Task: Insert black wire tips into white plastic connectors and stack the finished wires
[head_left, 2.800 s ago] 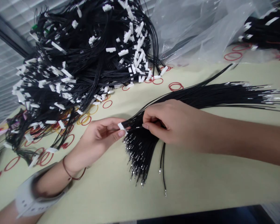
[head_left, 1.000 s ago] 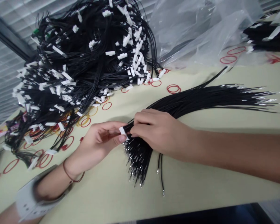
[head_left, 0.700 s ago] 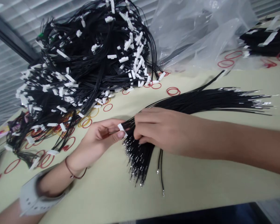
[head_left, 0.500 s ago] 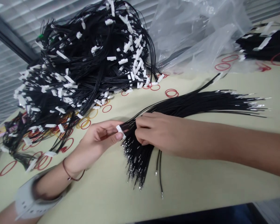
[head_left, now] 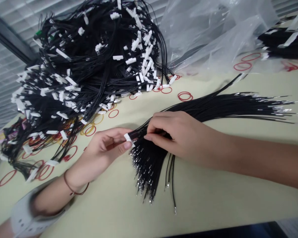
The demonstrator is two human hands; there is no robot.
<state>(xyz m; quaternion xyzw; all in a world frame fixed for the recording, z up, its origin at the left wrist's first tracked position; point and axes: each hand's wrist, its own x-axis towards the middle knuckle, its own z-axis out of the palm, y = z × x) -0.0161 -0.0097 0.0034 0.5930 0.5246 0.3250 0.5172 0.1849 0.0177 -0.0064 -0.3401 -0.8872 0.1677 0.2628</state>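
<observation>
My left hand (head_left: 109, 148) pinches a small white connector housing (head_left: 128, 138) between thumb and fingers. Black wires run from this housing to the right. Close beside it, my right hand (head_left: 173, 132) has its thumb and forefinger together on a thin black wire, just right of the housing; its other fingers are curled over the wires. Under both hands lies a thick bundle of black wires (head_left: 149, 165) with shiny metal terminals at the ends, fanning down toward me. More wires of the bundle (head_left: 221, 107) stretch right, ending in bare silvery tips.
A large heap of black cables (head_left: 89, 62) with white connectors fills the back left. Red rubber bands (head_left: 185, 96) are scattered on the pale table (head_left: 213, 198). A clear plastic bag (head_left: 213, 36) lies at the back, and another cable bundle (head_left: 285, 43) at the far right.
My right hand has turned so that its thumb and forefinger now show, reaching toward the housing. My left hand keeps its hold on the housing. The view has shifted slightly.
</observation>
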